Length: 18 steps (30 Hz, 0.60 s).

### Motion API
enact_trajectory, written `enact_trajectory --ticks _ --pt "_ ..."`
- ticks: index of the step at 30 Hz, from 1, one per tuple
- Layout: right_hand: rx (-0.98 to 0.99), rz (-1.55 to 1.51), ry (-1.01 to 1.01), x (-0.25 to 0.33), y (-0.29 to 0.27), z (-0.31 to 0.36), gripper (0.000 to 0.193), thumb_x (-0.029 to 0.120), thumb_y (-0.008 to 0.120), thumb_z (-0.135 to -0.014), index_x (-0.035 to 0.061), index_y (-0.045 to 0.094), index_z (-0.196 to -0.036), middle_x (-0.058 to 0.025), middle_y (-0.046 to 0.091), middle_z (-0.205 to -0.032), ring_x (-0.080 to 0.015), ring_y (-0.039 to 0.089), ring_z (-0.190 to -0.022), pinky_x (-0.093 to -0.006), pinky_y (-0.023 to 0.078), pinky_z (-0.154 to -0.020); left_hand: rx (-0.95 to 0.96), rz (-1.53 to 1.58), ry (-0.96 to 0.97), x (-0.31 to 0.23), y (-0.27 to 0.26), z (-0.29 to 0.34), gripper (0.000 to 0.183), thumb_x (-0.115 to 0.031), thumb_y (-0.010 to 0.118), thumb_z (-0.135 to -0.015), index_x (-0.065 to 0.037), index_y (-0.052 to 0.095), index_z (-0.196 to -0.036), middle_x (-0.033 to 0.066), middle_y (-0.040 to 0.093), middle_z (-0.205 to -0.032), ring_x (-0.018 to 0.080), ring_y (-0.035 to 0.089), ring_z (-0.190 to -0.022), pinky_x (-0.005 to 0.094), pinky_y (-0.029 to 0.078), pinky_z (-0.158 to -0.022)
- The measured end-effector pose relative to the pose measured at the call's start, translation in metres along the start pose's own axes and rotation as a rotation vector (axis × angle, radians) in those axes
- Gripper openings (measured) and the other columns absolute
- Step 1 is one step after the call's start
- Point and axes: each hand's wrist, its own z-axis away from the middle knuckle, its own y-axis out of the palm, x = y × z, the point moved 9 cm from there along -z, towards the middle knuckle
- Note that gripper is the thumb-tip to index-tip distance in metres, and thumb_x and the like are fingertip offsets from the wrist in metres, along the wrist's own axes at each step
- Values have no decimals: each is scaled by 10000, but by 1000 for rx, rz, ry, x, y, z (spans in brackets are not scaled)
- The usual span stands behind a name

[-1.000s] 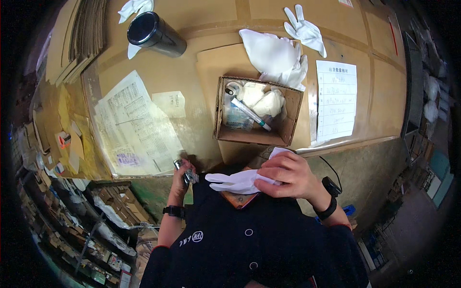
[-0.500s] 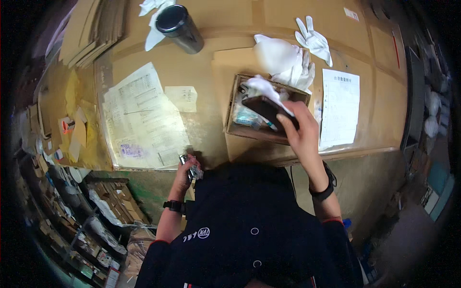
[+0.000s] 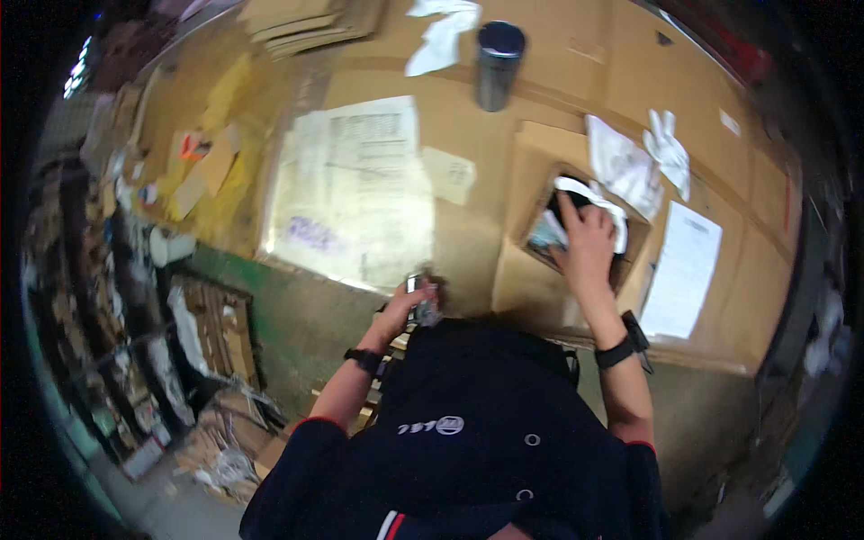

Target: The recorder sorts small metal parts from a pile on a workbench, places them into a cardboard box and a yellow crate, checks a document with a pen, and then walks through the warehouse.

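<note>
My right hand [image 3: 589,245] reaches down into a small cardboard box [image 3: 637,241], index finger stretched and thumb apart. Under its fingers lies a dark flat object [image 3: 571,199], partly covered by the hand, with white cloth [image 3: 617,217] along its edge. Beside them in the box is something pale blue and clear [image 3: 545,236], too blurred to name. Near the table's front edge my left hand [image 3: 396,315] is closed round a small shiny metal item in clear plastic [image 3: 420,301]; its exact kind is unclear.
Printed sheets [image 3: 360,193] lie left of the box, and another sheet [image 3: 686,265] to its right. White gloves [image 3: 668,153] rest behind it. A dark lidded tumbler [image 3: 499,72] stands farther back. Stacked cardboard [image 3: 301,22] sits far left.
My right hand has lowered the dark flat object and white cloth into the box, and its fingers now spread over them. The view has swung left; my left hand keeps its item.
</note>
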Motion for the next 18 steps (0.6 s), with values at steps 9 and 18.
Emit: enact_trajectory --ticks 9,18 --pt "-11 346 -307 30 21 -6 522 117 734 -555 215 587 -1046 -83 454 -976 -357 459 -997 -502 359 -887 123 -6 93 9 -10 -5 191 -116 599 -806 -41 512 -958 62 598 -800 154 591 -726 291 482 -670" --pt "-12 11 -358 9 27 -6 270 162 735 -567 105 668 -823 -81 533 -921 -368 438 -1044 -477 398 -846 44 1 126 11 -14 -3 166 -117 641 -773 -56 541 -891 47 596 -772 149 593 -694 292 493 -642"
